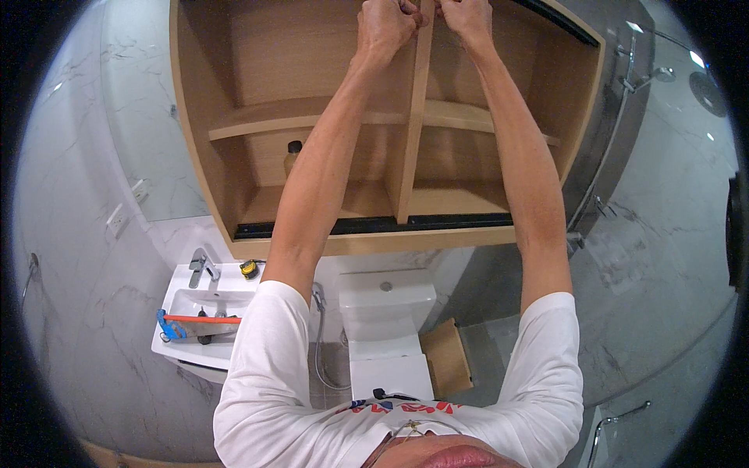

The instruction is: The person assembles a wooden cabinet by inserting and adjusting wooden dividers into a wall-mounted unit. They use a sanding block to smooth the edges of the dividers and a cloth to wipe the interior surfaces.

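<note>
My left hand (384,25) and my right hand (466,15) are both raised overhead, one on each side of the top end of the upright divider panel (412,117) in the open wooden wall cabinet (195,148). The fingers of each hand are curled in tight against the divider's upper edge, pinching at something there that is too small and too near the picture's top rim for me to make out. The two hands sit just beside each other, with only the panel between them.

The divider runs with its long axis vertical, from the cabinet's top down to its floor, its narrow front edge facing me, and it splits the cabinet into a left and a right half. A horizontal shelf (257,121) crosses both halves about midway up. In the lower left compartment a bottle (291,156) with a dark cap stands upright against the back wall, partly hidden by my left forearm. A black track (374,225) lies along the cabinet's front bottom edge.

Below the cabinet, a white sink (187,300) holds a saw (199,324) with a blue handle lying across its basin, a yellow tape measure (249,269) rests at its back right corner, and a white toilet (386,312) stands just beside the sink.
</note>
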Demonstrator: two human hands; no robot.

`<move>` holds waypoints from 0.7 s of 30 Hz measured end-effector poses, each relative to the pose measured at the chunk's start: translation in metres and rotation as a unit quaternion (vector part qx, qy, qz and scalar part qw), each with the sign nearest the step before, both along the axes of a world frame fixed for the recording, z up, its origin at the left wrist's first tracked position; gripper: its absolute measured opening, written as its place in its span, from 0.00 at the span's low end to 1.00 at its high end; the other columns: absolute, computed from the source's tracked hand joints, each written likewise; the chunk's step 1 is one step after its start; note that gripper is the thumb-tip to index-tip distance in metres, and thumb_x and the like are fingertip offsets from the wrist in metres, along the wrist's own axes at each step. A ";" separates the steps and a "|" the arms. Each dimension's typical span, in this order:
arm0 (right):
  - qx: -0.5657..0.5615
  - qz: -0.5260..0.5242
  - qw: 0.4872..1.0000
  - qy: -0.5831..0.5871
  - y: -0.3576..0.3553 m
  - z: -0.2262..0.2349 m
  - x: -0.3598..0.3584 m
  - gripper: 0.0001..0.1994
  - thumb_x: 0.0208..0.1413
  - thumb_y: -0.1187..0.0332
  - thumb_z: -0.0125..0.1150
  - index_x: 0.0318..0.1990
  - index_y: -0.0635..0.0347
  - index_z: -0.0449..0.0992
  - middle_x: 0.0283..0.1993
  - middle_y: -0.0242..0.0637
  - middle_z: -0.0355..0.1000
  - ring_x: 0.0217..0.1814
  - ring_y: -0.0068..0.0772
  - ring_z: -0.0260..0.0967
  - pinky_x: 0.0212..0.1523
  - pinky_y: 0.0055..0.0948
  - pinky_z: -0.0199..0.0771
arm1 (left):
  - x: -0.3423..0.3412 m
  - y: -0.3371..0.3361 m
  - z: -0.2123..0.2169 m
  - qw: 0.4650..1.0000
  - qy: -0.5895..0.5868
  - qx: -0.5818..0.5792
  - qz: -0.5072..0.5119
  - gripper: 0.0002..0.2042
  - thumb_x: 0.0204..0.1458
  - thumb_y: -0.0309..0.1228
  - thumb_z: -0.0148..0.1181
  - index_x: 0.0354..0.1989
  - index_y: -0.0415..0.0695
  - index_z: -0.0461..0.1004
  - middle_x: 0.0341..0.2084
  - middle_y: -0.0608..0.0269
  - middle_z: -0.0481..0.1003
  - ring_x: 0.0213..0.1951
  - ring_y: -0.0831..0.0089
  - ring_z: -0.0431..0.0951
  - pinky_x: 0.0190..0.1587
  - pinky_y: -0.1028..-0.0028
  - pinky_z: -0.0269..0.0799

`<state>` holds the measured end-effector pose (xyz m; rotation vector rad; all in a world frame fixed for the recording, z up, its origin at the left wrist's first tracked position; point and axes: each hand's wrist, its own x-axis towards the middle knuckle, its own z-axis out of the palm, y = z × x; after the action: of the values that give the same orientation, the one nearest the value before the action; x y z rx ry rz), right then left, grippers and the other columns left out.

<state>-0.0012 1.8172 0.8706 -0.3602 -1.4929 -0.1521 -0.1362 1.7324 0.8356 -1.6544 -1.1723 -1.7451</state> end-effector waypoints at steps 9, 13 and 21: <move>-0.003 -0.005 1.000 0.009 -0.007 -0.001 -0.002 0.09 0.53 0.69 0.59 0.35 0.63 0.83 0.36 0.51 0.81 0.41 0.50 0.81 0.43 0.42 0.79 | -0.003 0.001 0.002 1.000 0.000 0.000 -0.028 0.06 0.46 0.29 0.68 0.29 0.39 0.85 0.21 0.48 0.81 0.26 0.65 0.85 0.32 0.66 0.78; 0.013 0.017 1.000 0.007 -0.004 -0.001 -0.006 0.09 0.54 0.69 0.60 0.35 0.63 0.83 0.36 0.51 0.81 0.42 0.50 0.81 0.43 0.42 0.79 | -0.011 0.009 0.002 0.998 -0.008 -0.001 -0.059 0.06 0.48 0.27 0.67 0.29 0.38 0.85 0.21 0.50 0.81 0.25 0.69 0.84 0.31 0.68 0.78; 0.025 0.075 0.995 0.053 0.000 -0.009 -0.013 0.11 0.56 0.66 0.62 0.34 0.67 0.82 0.35 0.52 0.80 0.40 0.47 0.81 0.43 0.39 0.78 | -0.014 0.021 0.021 0.994 -0.013 0.055 -0.089 0.12 0.54 0.34 0.69 0.31 0.35 0.84 0.20 0.55 0.80 0.25 0.74 0.80 0.29 0.69 0.75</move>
<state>-0.0140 1.8174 0.8616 -0.2116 -1.4031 -0.0500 -0.1501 1.7539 0.8570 -1.7189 -0.9455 -1.9077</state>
